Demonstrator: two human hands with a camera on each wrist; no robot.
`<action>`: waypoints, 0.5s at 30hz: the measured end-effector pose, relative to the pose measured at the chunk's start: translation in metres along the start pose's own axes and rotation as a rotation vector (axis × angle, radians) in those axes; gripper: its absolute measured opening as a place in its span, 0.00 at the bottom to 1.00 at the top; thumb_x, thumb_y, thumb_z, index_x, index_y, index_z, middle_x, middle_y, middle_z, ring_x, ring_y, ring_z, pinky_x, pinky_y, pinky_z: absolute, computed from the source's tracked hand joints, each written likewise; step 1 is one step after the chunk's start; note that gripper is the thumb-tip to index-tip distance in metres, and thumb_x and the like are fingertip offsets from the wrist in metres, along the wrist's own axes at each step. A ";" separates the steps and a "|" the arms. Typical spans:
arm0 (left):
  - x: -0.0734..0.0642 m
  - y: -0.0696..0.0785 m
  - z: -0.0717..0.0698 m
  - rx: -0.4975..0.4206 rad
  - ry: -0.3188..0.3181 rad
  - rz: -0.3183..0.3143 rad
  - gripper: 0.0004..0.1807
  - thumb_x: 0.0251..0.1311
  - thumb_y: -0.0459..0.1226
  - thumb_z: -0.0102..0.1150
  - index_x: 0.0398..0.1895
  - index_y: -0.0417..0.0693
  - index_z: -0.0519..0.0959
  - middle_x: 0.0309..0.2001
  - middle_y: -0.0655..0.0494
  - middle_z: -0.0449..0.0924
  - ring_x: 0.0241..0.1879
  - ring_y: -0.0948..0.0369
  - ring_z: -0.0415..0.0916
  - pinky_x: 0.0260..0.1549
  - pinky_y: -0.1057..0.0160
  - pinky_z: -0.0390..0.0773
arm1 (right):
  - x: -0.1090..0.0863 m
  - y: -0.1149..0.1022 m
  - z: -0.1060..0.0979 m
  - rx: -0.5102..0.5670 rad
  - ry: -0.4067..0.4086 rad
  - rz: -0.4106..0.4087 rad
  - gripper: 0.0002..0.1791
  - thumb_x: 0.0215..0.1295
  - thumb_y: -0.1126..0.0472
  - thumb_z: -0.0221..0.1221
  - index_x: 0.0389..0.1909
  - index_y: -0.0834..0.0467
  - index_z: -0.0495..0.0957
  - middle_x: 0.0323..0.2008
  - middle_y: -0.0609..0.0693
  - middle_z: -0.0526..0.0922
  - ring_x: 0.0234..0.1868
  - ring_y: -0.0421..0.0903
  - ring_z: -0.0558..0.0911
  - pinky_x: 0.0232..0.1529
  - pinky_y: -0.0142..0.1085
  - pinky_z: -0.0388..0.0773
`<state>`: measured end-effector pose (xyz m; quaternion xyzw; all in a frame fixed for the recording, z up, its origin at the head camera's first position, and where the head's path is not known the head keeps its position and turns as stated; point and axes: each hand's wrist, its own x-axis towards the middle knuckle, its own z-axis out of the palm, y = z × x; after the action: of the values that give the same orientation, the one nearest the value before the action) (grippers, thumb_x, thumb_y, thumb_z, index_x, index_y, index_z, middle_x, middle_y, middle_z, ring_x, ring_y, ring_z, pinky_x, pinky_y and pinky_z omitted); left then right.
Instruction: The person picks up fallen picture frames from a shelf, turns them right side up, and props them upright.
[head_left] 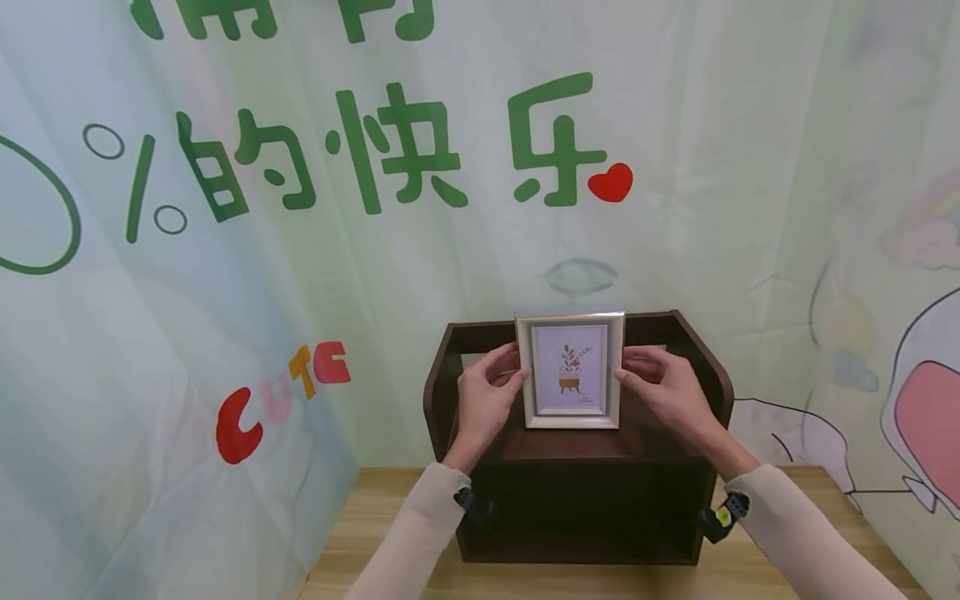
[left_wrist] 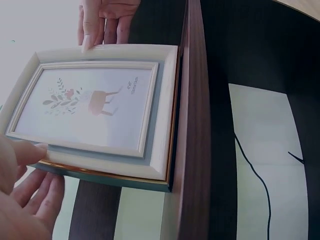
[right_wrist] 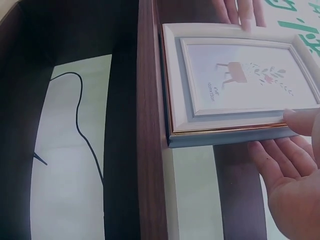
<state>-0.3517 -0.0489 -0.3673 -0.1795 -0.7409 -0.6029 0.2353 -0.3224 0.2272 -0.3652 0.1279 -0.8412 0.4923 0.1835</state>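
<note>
A cream picture frame with a potted-plant print stands upright at the top level of a dark brown wooden shelf. My left hand holds its left edge, thumb on the front and fingers behind. On the opposite edge, my right hand grips it the same way. In the left wrist view the picture frame has its lower edge close to the shelf board; whether they touch I cannot tell. Gold trim and a dark side show along the picture frame in the right wrist view.
The shelf stands on a light wood table against a printed curtain with green characters and a red heart. Raised sides flank the shelf's top level. Below it lies a dark open compartment.
</note>
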 end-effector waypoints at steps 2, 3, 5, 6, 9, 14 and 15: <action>-0.002 0.000 0.000 -0.002 0.009 0.006 0.23 0.63 0.31 0.72 0.62 0.45 0.84 0.52 0.45 0.90 0.51 0.52 0.90 0.50 0.61 0.89 | 0.000 0.001 0.001 -0.001 -0.001 0.000 0.26 0.74 0.55 0.65 0.68 0.61 0.76 0.64 0.63 0.83 0.63 0.61 0.86 0.59 0.49 0.85; -0.003 0.000 0.000 -0.003 0.013 0.009 0.23 0.63 0.31 0.72 0.62 0.46 0.85 0.52 0.45 0.90 0.50 0.52 0.90 0.49 0.61 0.89 | 0.000 0.001 0.001 0.000 -0.002 0.000 0.26 0.74 0.55 0.65 0.68 0.61 0.76 0.64 0.63 0.83 0.63 0.61 0.86 0.59 0.49 0.85; -0.003 0.001 0.000 -0.008 0.018 0.013 0.22 0.63 0.31 0.72 0.62 0.47 0.85 0.52 0.46 0.91 0.50 0.52 0.90 0.49 0.60 0.89 | 0.000 0.002 0.002 0.001 0.001 0.002 0.26 0.74 0.55 0.65 0.68 0.61 0.76 0.64 0.63 0.84 0.62 0.61 0.86 0.59 0.49 0.85; -0.003 0.000 0.000 -0.010 0.019 0.014 0.22 0.63 0.31 0.72 0.62 0.48 0.85 0.51 0.46 0.91 0.50 0.52 0.90 0.49 0.60 0.89 | 0.000 0.002 0.002 0.000 0.003 0.002 0.26 0.74 0.55 0.65 0.68 0.61 0.76 0.64 0.63 0.84 0.62 0.61 0.86 0.59 0.49 0.85; -0.002 0.000 0.000 -0.006 0.016 0.013 0.22 0.63 0.31 0.73 0.61 0.49 0.85 0.51 0.46 0.91 0.50 0.52 0.90 0.49 0.58 0.89 | 0.000 0.002 0.003 -0.002 0.007 -0.001 0.26 0.74 0.55 0.65 0.68 0.60 0.77 0.63 0.62 0.84 0.61 0.60 0.87 0.58 0.48 0.86; 0.002 -0.003 -0.001 0.004 0.009 0.008 0.23 0.63 0.31 0.72 0.62 0.48 0.85 0.52 0.46 0.91 0.51 0.52 0.90 0.50 0.57 0.89 | -0.003 -0.001 0.004 0.009 0.006 -0.022 0.24 0.72 0.55 0.67 0.65 0.59 0.79 0.61 0.61 0.86 0.60 0.59 0.88 0.54 0.35 0.88; 0.003 -0.004 -0.001 0.007 0.009 0.007 0.23 0.64 0.30 0.72 0.62 0.47 0.85 0.52 0.46 0.91 0.51 0.52 0.90 0.50 0.57 0.89 | -0.004 -0.002 0.004 0.012 0.005 -0.027 0.24 0.72 0.55 0.67 0.65 0.59 0.79 0.60 0.61 0.87 0.59 0.59 0.88 0.52 0.31 0.87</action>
<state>-0.3564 -0.0512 -0.3688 -0.1785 -0.7411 -0.6005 0.2416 -0.3189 0.2232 -0.3676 0.1389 -0.8359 0.4953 0.1914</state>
